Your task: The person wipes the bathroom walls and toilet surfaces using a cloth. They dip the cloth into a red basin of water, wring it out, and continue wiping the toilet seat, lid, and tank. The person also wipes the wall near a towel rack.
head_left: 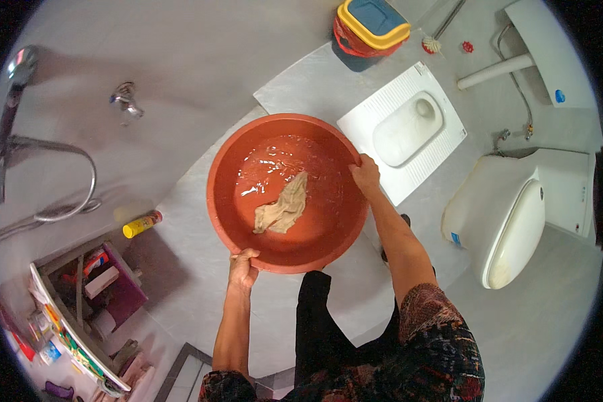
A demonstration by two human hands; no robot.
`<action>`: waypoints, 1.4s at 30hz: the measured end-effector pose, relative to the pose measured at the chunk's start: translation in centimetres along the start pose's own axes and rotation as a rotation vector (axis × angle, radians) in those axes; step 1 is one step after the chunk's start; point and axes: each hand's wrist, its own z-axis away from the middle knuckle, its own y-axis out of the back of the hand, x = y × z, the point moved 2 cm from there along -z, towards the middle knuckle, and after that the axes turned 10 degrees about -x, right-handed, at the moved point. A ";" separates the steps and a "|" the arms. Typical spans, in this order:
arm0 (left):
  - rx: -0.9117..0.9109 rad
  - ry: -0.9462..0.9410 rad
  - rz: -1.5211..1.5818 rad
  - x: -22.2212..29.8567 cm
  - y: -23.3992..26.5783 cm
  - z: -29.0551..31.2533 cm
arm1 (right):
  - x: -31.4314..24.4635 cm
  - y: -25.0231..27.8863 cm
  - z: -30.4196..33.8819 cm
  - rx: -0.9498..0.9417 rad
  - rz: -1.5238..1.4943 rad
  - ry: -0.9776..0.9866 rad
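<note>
A large round orange-red basin is in front of me, with some clear water at its bottom. In the water lies a crumpled beige cloth, apart from both hands. My left hand grips the basin's near-left rim, thumb over the top. On the right side of the rim, my right hand is closed round the edge, its fingers partly hidden. Whether the basin rests on the floor or is held just off it, I cannot tell.
Beyond the basin is a white squat toilet, with a lidded bin behind it. A white sit-down toilet stands right. Left are a yellow bottle, a cluttered shelf and a wall-mounted shower hose.
</note>
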 end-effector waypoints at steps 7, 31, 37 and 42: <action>-0.039 0.152 -0.082 -7.7 -3.7 -8.1 | 13.4 1.7 -2.0 0.081 -0.168 -0.146; 0.374 -0.310 -0.863 -17.0 -6.2 -29.4 | 15.6 0.2 -14.6 0.381 0.420 0.305; 0.224 -0.645 -0.709 -18.1 -13.3 -25.4 | 13.3 -7.5 -15.8 -0.050 0.515 0.473; 0.146 -0.027 -0.263 -22.6 -13.9 -25.5 | 17.3 -13.7 -17.8 -0.536 0.449 0.361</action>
